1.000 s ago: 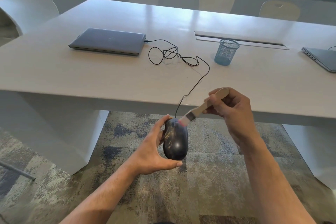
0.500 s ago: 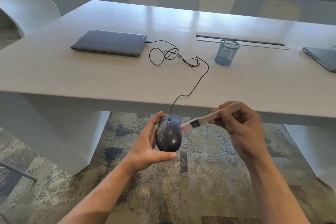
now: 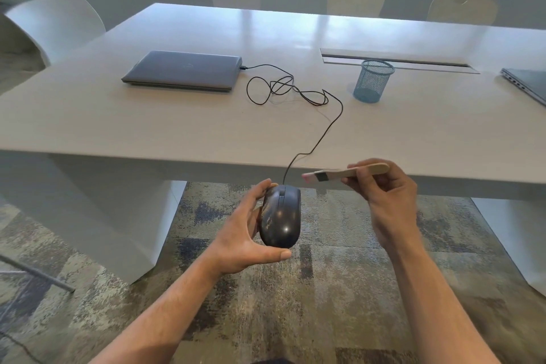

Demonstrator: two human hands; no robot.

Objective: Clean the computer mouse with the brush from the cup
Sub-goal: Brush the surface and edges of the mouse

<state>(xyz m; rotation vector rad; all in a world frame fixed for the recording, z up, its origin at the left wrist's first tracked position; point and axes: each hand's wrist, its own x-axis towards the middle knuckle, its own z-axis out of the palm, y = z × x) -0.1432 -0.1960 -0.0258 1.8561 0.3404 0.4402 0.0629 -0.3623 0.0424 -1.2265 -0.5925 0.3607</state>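
Mouse (image 3: pixel 280 216) cupped in left hand (image 3: pixel 246 233) below table (image 3: pixel 183 130) edge, thumb under tail, fingers on far flank. Looks light, hard, glossy, probably slippery; side grip suits. Cord (image 3: pixel 313 151) trails toward 12 o'clock. Right hand (image 3: pixel 384 186) pinches brush (image 3: pixel 345 173) handle, bristles clear of mouse at 1 o'clock.

Two bare forearms, both hands occupied, raised in front of the body.

Left hand (image 3: pixel 245 233): palm turned right, thumb curled underneath, fingers wrapped round the far left side of the mouse (image 3: pixel 280 219). Right hand (image 3: pixel 387 201): back toward the camera, fingers pinching the brush (image 3: pixel 348 173) handle, held level, slightly farther and higher than the left. Hands apart.
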